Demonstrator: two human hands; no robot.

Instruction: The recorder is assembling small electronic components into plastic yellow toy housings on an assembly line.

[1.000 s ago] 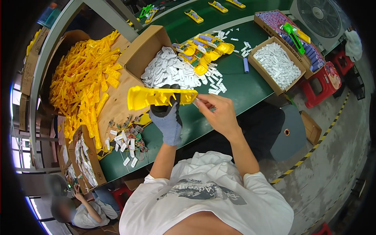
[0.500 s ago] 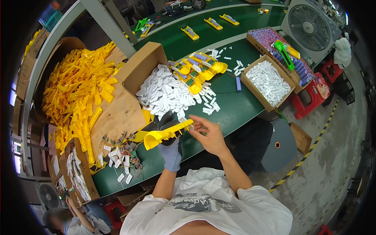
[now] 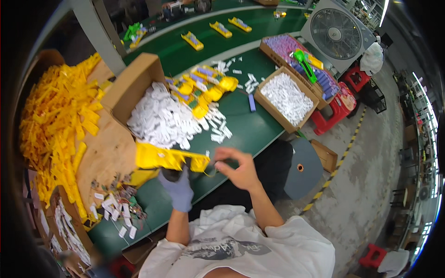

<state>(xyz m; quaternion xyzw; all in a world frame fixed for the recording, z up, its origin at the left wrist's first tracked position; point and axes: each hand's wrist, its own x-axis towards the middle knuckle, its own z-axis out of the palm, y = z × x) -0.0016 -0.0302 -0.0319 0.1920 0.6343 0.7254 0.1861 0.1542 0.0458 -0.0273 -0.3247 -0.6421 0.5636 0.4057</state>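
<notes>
A long yellow plastic housing (image 3: 155, 156) lies across my left hand (image 3: 177, 189), which wears a grey glove with dark fingers and is closed around it from below. The housing's wide end points left and its narrow end right. Just off that narrow end is my bare right hand (image 3: 242, 172), its fingers curled together and slightly blurred. Whatever the fingertips pinch, if anything, cannot be made out. A thin yellow wire (image 3: 210, 175) hangs by the narrow end. Beyond the housing, white plastic pieces (image 3: 160, 118) spill from a tipped cardboard box (image 3: 134, 83).
Yellow housings (image 3: 55, 125) are heaped at left. Small circuit boards with white parts (image 3: 118, 208) lie nearer. Yellow assemblies with purple cells (image 3: 204, 88) sit beyond the white pieces. To the right stand a box of small white parts (image 3: 287, 99), a box of battery cells (image 3: 282, 46) and a fan (image 3: 334, 33).
The housing has turned from slanting to nearly level, its inner side more in sight. My right hand has drawn slightly away from its narrow end. The whole view has shifted.
</notes>
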